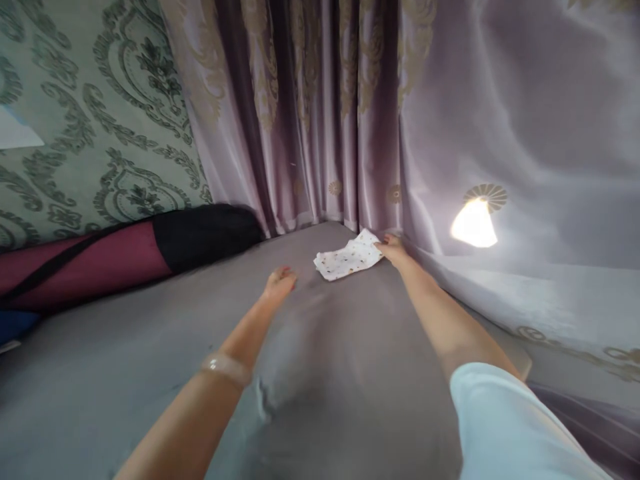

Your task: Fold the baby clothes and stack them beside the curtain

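A thin, specked white cloth [345, 261], roughly oblong and creased, lay near the far corner of a smooth grey bed [360, 340], below satiny mauve curtains [325, 147]. The right hand [393, 251] pinched its right end. The left hand [280, 283] was near, apart, its fingers too blurred to tell spread or closed. Work looked partway: cloth opened out, not yet released.

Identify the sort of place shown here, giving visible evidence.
Probably a bedroom: a broad, grey cloth-covered surface resembling a bed, patterned purple curtains and ornate green wallpaper.
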